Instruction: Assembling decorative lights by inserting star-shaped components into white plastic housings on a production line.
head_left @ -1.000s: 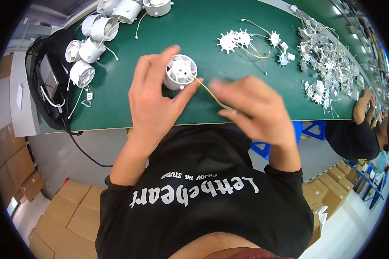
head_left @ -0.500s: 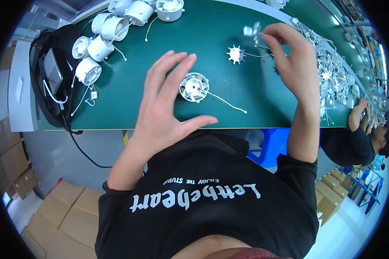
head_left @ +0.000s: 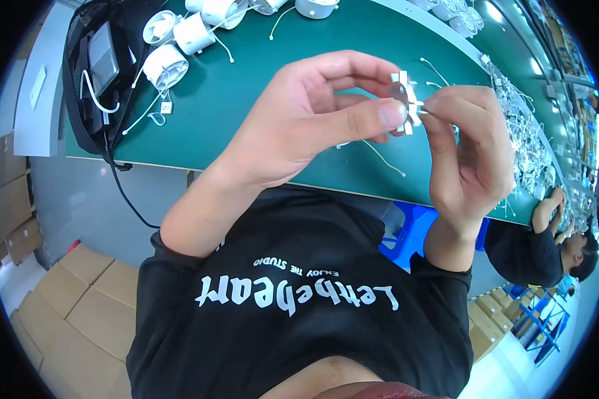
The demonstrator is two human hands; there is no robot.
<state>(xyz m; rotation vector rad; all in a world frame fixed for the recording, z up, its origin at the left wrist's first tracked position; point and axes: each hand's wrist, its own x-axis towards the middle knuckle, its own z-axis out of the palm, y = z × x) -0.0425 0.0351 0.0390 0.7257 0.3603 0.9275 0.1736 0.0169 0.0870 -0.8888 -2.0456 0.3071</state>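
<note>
Up above the green table [head_left: 226,113], my left hand [head_left: 299,120] grips a small motor stator [head_left: 402,100] between thumb and fingers. The stator has a silver disc face and white spokes sticking out around it. From its other side, my right hand [head_left: 472,143] pinches at the stator with thumb and forefinger, its other fingers curled in. Whether those fingertips hold a spoke or a wire is too small to tell. Below my left hand a thin white cable [head_left: 386,159] lies on the table; the round white fan it leads to is mostly hidden.
Several white fan housings [head_left: 193,33] with cables stand at the far left, beside a black mesh bag [head_left: 80,80]. Along the right edge lies a heap of wired white parts [head_left: 526,126]. A co-worker [head_left: 526,249] sits beyond. Below are a blue stool [head_left: 412,233] and cardboard boxes [head_left: 80,299].
My right hand has brought the stator left and nearer. My left hand has lifted from beside the fan and closed on the stator. The view has shifted to the right.
</note>
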